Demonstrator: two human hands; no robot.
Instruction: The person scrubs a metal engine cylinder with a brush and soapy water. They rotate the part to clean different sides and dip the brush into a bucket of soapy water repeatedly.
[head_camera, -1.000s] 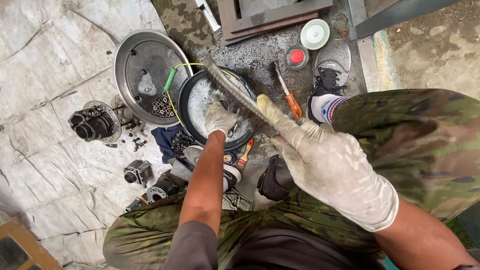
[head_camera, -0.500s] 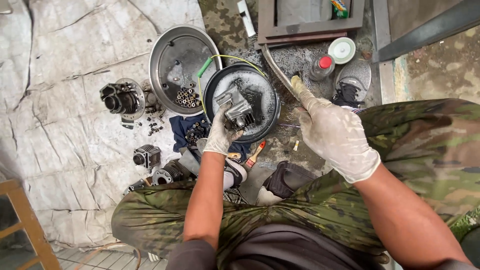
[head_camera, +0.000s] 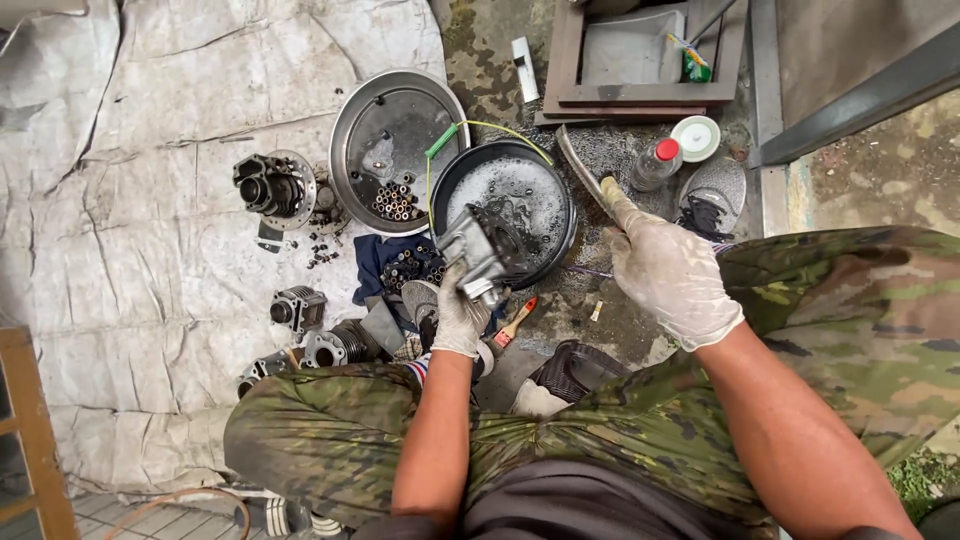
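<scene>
An engine cylinder (head_camera: 273, 187) lies far left on the tarp (head_camera: 130, 250), beside a grey metal tray (head_camera: 385, 150) of small tubes. The gloved left hand (head_camera: 460, 318) grips a metal engine part (head_camera: 478, 252) over the black basin (head_camera: 515, 205). The gloved right hand (head_camera: 672, 275) clasps a brush (head_camera: 590, 180) at the basin's right rim.

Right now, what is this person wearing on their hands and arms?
Both hands wear thin, whitish disposable gloves, grimy and stained dark in places: the left hand and the right hand. Each glove ends at the wrist in a rolled cuff. Past the cuffs both forearms are uncovered, with no sleeves, watch or bands visible. A dark garment edge shows by the left upper arm.
</scene>
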